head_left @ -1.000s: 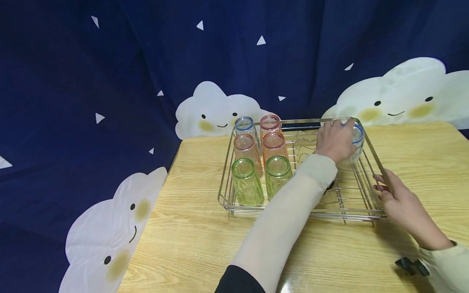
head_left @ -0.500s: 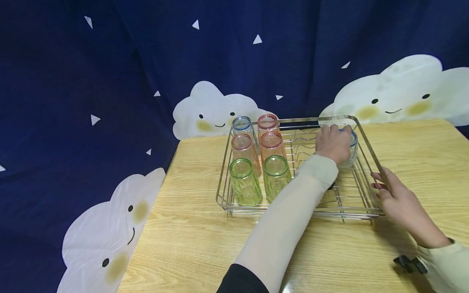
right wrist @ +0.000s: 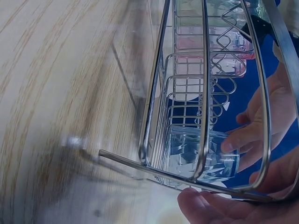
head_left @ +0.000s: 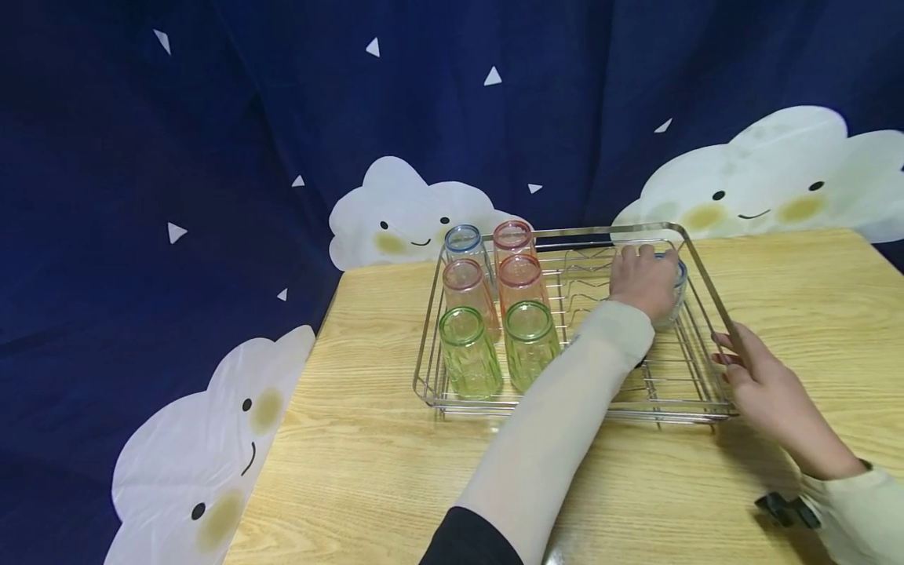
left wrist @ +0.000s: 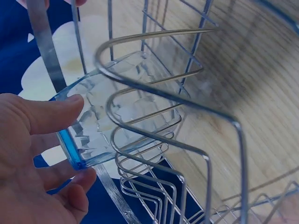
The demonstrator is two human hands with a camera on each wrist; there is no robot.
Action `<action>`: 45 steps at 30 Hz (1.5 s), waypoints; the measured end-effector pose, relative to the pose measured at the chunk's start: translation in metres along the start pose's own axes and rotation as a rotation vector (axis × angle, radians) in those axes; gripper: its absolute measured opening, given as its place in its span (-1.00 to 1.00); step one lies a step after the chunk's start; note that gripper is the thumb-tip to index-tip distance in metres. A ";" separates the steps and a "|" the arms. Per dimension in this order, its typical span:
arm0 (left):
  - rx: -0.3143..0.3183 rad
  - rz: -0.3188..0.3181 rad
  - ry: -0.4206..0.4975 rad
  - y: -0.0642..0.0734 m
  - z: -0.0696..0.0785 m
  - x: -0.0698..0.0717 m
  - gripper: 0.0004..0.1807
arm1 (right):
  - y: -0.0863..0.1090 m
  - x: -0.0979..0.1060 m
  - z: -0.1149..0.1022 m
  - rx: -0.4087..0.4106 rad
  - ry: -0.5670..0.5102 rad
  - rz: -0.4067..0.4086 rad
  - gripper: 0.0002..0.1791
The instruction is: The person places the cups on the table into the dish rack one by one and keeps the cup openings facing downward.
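Observation:
My left hand (head_left: pixel 643 278) reaches into the back right of a wire dish rack (head_left: pixel 709 290) and grips an upside-down clear drinking glass (head_left: pixel 676 298) with a blue rim. In the left wrist view, thumb and fingers pinch that glass (left wrist: pixel 128 107) close to its blue rim, its body in among the bent wires. Outside the rack, my right hand (head_left: pixel 766 392) holds the right-hand side rail, its fingers bent over the metal. The right wrist view shows the held glass (right wrist: pixel 196 154) standing just inside the end wires.
Upside-down glasses fill the rack's left part: green (head_left: pixel 472 365) in front, pinkish (head_left: pixel 469 294) behind, a blue-rimmed glass (head_left: pixel 464 255) at the back left. Wooden table (head_left: pixel 353 439) extends around the rack. A dark blue curtain (head_left: pixel 424 94) with clouds hangs behind.
My left hand has come down slightly with the blue-rimmed glass, which sits lower in the rack's back right. My right hand keeps its hold on the rail.

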State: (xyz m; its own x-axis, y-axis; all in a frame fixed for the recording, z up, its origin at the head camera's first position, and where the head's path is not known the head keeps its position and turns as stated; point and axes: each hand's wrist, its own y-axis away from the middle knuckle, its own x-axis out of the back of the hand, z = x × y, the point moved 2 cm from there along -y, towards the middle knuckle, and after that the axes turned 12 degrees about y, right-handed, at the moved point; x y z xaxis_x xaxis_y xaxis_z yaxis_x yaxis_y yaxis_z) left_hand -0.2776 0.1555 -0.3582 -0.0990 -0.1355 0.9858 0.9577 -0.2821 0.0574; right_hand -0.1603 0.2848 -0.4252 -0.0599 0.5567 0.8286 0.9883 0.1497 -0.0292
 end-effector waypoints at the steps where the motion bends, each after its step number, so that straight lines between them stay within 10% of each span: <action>1: 0.001 -0.006 0.000 0.000 -0.001 -0.001 -0.46 | 0.000 0.000 -0.001 0.002 -0.003 -0.001 -0.34; 17: 0.036 -0.116 0.021 0.009 -0.007 -0.015 -0.14 | 0.001 -0.001 0.003 0.001 0.012 0.000 -0.33; 26: -0.069 -0.018 0.023 0.017 0.007 0.003 -0.54 | 0.002 0.000 0.005 -0.004 0.007 -0.010 -0.32; 38: -0.445 0.098 -0.041 0.095 0.009 0.081 -0.53 | -0.001 -0.001 0.003 -0.004 -0.023 -0.038 -0.30; 45: -0.588 0.202 -0.048 0.144 -0.007 0.101 -0.53 | 0.002 0.002 0.005 -0.071 -0.006 -0.065 -0.29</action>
State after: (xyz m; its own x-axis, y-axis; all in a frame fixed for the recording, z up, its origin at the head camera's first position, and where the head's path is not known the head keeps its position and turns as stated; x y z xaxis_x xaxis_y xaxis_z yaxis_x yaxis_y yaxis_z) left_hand -0.1512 0.0950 -0.2516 0.0938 -0.2016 0.9750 0.6454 -0.7333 -0.2137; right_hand -0.1590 0.2903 -0.4269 -0.1248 0.5526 0.8240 0.9897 0.1279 0.0642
